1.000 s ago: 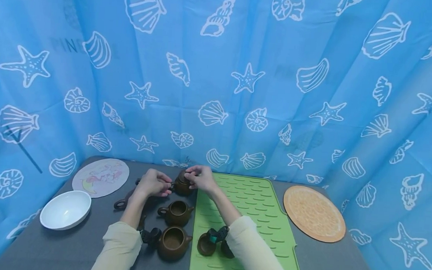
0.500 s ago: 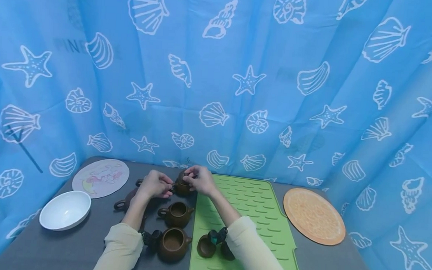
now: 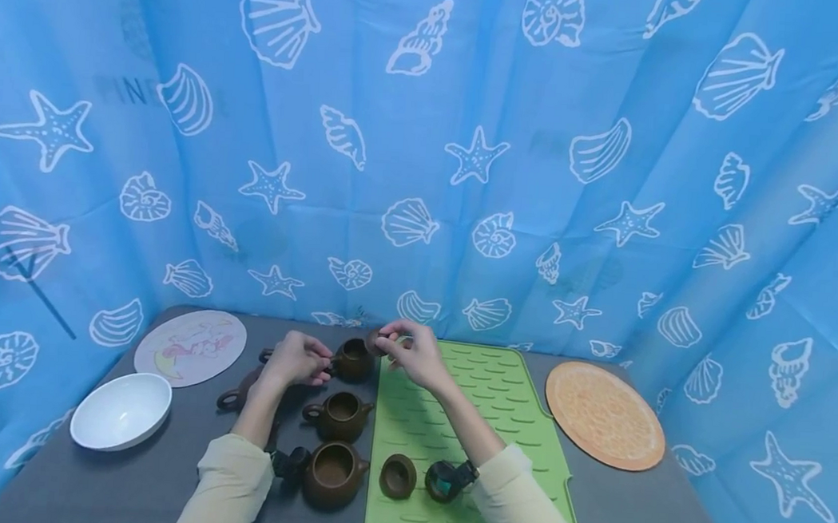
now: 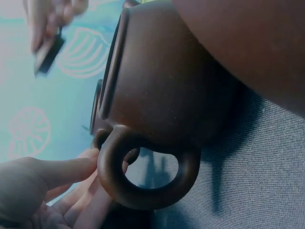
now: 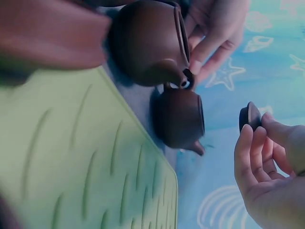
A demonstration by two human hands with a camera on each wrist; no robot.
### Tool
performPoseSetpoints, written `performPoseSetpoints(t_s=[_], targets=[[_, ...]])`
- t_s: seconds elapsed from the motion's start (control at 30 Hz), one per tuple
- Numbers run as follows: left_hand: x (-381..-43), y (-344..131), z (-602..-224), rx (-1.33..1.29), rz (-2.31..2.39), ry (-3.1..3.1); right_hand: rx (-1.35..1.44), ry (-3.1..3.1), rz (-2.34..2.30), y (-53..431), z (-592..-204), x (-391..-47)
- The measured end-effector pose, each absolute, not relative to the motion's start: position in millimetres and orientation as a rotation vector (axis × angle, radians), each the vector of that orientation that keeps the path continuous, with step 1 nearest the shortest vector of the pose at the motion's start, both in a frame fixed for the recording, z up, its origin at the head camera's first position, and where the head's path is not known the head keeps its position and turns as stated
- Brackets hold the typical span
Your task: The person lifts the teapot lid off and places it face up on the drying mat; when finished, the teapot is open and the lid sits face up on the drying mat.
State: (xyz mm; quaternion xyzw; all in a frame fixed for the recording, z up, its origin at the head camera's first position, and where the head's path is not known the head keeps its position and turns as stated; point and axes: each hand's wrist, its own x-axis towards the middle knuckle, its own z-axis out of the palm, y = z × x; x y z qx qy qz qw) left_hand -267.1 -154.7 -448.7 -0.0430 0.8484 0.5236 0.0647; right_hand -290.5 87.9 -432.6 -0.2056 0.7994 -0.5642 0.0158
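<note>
Lid (image 3: 374, 340): off the far teapot (image 3: 352, 360), up in the air just right of it, near the table's (image 3: 124, 483) back edge.
Right hand (image 3: 413, 353): fingertips pinching the lid.
Left hand (image 3: 298, 360): fingers curled at that pot's handle, steadying it.
Mat (image 3: 497, 402): green, just right of the pots.

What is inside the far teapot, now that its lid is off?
The far teapot stands open; only its dark inner wall shows, and the bottom is hidden. The right hand pinches the lid above the spout side.
</note>
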Motion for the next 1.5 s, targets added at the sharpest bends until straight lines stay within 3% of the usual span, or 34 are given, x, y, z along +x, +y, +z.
performPoseSetpoints(t_s=[0.7,1.13,1.5], targets=[[-265.2,-160.1,-449.1,-0.100,1.648,2.504,-0.759,2.456,-1.794,210.1,-447.5,-192.0],[-265.2,-157.7,-445.9,-0.083,1.628,2.511,-0.678,2.126,-1.907,254.8,-455.4,-167.7],[-268.9,-157.7,-451.4,-0.100,1.603,2.513,-0.724,2.142,-1.596,270.8,-465.6,-148.2]])
